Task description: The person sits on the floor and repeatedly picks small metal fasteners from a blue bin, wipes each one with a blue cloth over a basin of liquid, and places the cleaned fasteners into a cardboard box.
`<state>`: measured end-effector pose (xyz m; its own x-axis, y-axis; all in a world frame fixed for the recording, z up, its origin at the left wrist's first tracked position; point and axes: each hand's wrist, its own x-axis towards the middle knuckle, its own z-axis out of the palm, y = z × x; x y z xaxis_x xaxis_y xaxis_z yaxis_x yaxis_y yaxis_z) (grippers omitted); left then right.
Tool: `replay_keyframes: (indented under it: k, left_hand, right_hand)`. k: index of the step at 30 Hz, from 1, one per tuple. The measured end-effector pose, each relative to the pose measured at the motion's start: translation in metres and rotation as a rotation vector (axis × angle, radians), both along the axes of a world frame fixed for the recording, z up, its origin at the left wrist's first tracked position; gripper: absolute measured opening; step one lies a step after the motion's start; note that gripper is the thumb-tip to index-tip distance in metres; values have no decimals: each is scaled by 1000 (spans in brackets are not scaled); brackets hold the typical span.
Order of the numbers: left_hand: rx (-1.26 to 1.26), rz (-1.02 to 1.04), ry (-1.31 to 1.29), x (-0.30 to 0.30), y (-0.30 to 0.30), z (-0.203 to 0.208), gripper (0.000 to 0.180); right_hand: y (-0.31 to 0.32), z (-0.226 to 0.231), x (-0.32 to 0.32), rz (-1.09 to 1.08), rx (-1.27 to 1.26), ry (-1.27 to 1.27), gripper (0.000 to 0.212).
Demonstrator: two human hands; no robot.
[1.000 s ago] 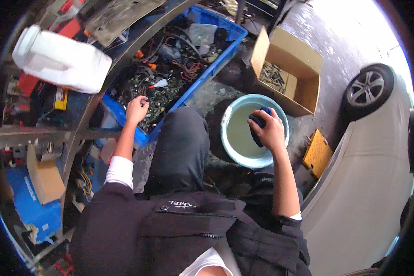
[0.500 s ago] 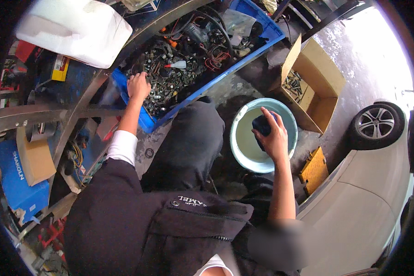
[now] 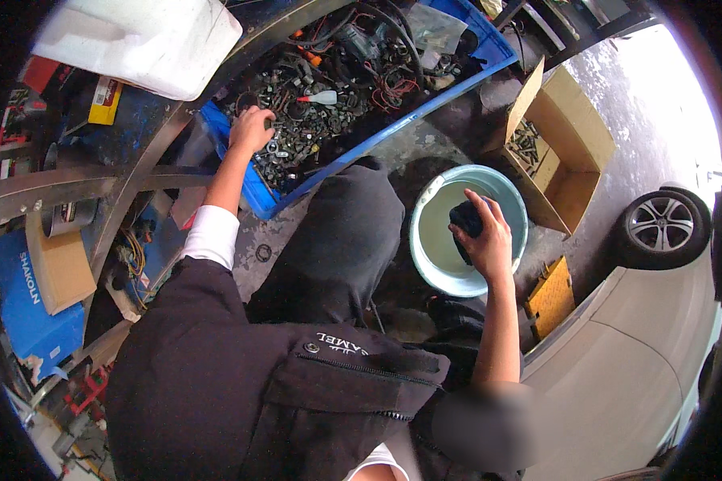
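Note:
In the far-left part of a long blue bin (image 3: 338, 152), my left hand (image 3: 251, 129) is down at the heap of loose nuts and bolts (image 3: 313, 120). Its fingers are curled, and whatever they grip is too small or hidden to make out. A bundled dark cloth (image 3: 466, 227) is clasped between the thumb and fingers of my right hand (image 3: 489, 240). That hand hovers over a round light-blue basin (image 3: 422, 256) of cloudy liquid. Among the metal parts lies a small white bottle with a red tip (image 3: 321, 98).
Right of the basin stands an open cardboard box (image 3: 573, 188) with several bolts inside. A yellow metal piece (image 3: 551, 297) lies beside a pale car (image 3: 642, 337) and its wheel (image 3: 659, 224). Metal shelving (image 3: 128, 180) with boxes and a white jug (image 3: 144, 44) is at the left.
My left hand has shifted slightly over the metal parts, its fingers now more curled. My right hand still holds the cloth over the basin. The whole view has shifted a little.

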<state>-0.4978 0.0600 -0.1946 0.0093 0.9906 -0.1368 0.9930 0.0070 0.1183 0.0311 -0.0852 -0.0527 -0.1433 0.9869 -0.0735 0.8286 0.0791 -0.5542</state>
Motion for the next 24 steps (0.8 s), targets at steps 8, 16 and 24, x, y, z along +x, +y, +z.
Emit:
replay_keyframes:
  k: [8,16,24]
  left_hand:
    - [-39,-107,81,16,-8,-4,32]
    - [91,-174,122,43,-11,-3,26]
    - [51,-260,349,53,-3,-2,20]
  right_hand:
    - [-2,-5,3,24,-25,-27,65]
    - [-1,-5,2,37,-27,-1,63]
    - [-1,7,-1,23,-86,-29,62]
